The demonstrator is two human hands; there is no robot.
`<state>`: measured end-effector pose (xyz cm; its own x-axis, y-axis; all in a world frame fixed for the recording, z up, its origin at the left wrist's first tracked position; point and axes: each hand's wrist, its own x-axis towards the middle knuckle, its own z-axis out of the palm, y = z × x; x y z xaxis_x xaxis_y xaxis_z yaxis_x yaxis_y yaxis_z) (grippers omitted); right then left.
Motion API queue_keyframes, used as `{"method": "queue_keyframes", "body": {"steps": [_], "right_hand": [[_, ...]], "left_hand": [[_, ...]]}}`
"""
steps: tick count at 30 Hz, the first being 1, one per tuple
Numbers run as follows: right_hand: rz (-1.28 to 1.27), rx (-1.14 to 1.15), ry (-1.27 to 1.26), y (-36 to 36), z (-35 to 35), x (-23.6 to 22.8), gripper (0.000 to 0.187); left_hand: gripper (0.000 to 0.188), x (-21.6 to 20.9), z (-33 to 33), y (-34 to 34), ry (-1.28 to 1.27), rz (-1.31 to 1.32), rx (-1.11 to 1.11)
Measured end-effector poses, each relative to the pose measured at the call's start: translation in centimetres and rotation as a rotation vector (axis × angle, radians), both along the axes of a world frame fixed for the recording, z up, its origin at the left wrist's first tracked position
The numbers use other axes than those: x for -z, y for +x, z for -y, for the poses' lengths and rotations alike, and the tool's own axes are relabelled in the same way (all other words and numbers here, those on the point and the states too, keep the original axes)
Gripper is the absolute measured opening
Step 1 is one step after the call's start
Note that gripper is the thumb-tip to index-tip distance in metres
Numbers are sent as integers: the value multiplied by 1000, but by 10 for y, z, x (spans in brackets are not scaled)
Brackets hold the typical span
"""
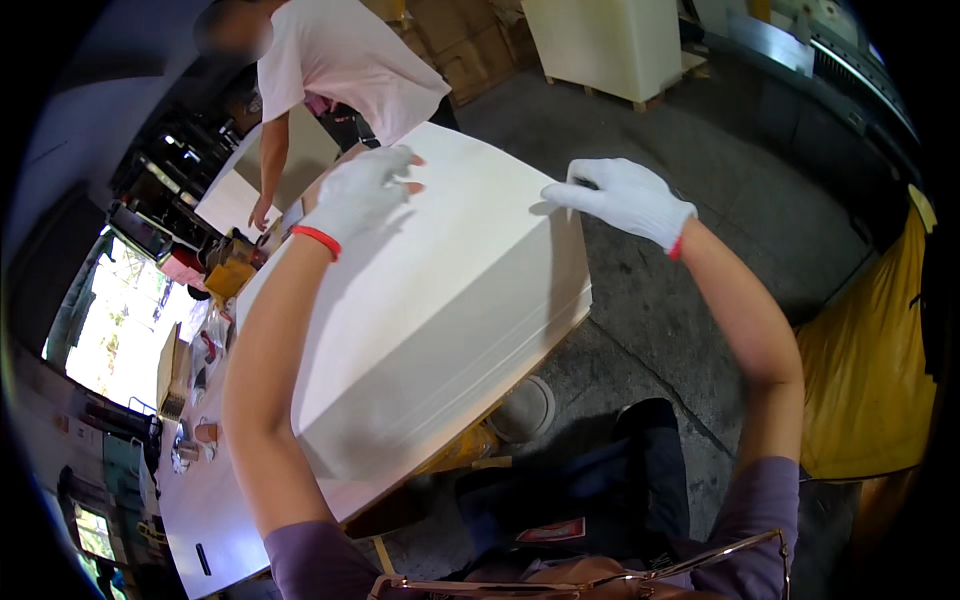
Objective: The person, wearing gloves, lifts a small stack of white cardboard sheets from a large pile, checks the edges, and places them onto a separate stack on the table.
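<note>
A stack of large white sheets (430, 260) lies before me, its near side showing several thin layers. My left hand (365, 190), in a white knit glove with a red cuff, is over the stack's far left part. Its fingers are apart and slightly bent, with bare tips at two of them; whether they touch the top sheet I cannot tell. At the right corner of the stack is my right hand (625, 200), gloved the same way. Thumb and fingers are drawn together there, and what lies between them is hidden.
Across the stack a person in a white shirt (345, 65) leans over, one arm lowered. Small tools and packets lie on the table (205, 510) at left. A round pale bucket (525, 408) stands beneath the stack's near edge. A yellow cover (870, 360) hangs at right; a pale block-shaped stack (605, 45) stands behind.
</note>
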<state>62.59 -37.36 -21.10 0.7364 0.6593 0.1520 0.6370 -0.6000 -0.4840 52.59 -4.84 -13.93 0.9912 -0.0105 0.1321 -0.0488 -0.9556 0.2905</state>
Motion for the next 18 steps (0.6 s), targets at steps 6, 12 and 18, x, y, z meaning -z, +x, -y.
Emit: {"method": "queue_keyframes", "body": {"steps": [6,12,18], "right_hand": [[290,-14,-11,-18,-9,-13,60],[503,-106,135,-10,-31,-33,58],[-69,-5,514,-12,-56,-15,62]], "left_hand": [[37,5,75,-53,91,-112,51],[27,54,51,-31,-128,47,-56],[27,56,91,-46,-397,165,-71]]}}
